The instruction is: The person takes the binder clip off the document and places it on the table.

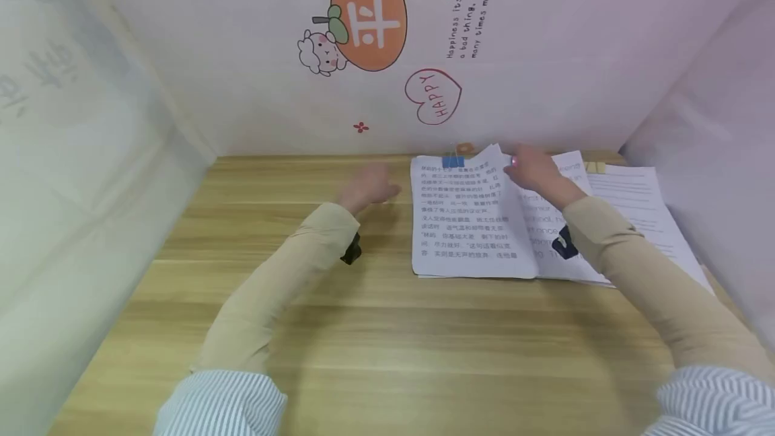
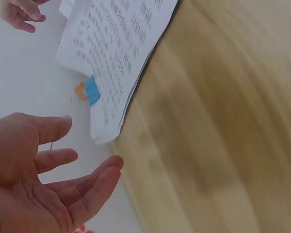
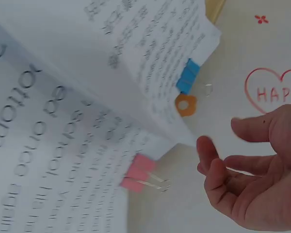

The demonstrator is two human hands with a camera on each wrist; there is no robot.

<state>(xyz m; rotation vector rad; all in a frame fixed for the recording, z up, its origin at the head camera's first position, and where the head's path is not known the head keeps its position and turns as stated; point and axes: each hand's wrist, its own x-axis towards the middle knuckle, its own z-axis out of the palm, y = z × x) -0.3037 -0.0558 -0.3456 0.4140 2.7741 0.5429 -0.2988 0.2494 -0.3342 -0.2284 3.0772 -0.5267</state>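
Worn on your left arm: one plain beige sleeve (image 1: 272,288), matte, lightly creased, reaching the wrist. Above it, one striped cuff (image 1: 220,402), fine blue-grey lines on white, loose and gathered. On the inner side of your left wrist: one small black fitting (image 1: 352,249), angular; its details are too small to make out, possibly part of the wrist camera. Worn on your right arm: a matching beige sleeve (image 1: 642,254), a matching striped cuff (image 1: 714,399) with soft folds, and a second black fitting (image 1: 566,243), blocky in outline. Your fingers (image 3: 223,187): ungloved.
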